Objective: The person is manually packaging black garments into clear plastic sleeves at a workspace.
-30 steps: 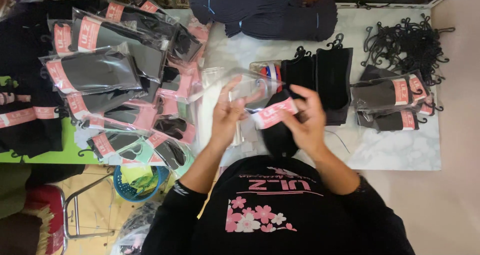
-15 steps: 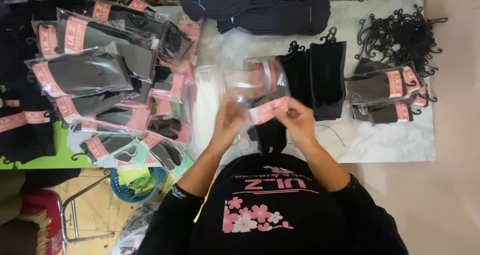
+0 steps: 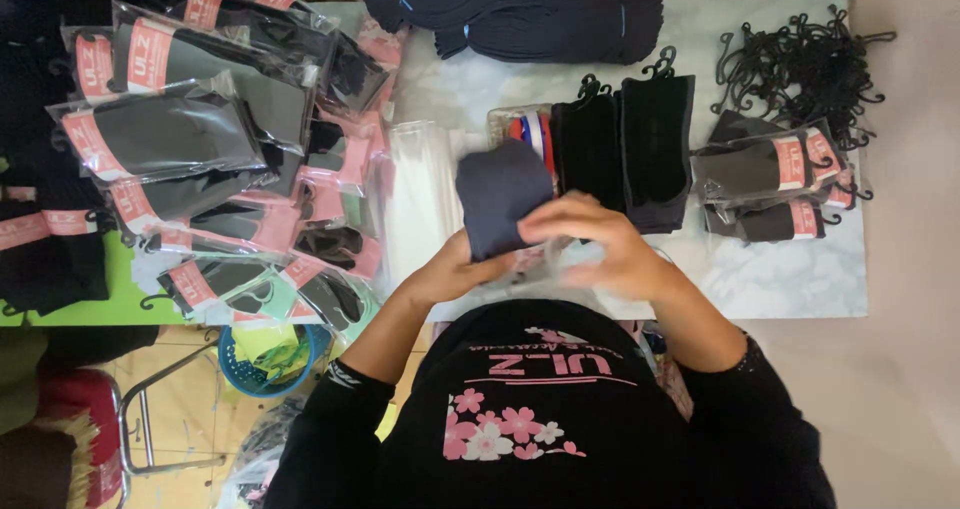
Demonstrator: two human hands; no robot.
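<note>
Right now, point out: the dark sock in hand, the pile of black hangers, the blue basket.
dark sock [image 3: 500, 194], head view, on its folded upper part above the hands
pile of black hangers [image 3: 800, 64], head view, on the middle of the tangle
blue basket [image 3: 240, 374], head view, on its left rim

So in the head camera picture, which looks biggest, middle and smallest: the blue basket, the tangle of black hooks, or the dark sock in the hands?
1. tangle of black hooks
2. dark sock and blue basket: they look too alike to rank, and the basket is partly hidden.
</note>
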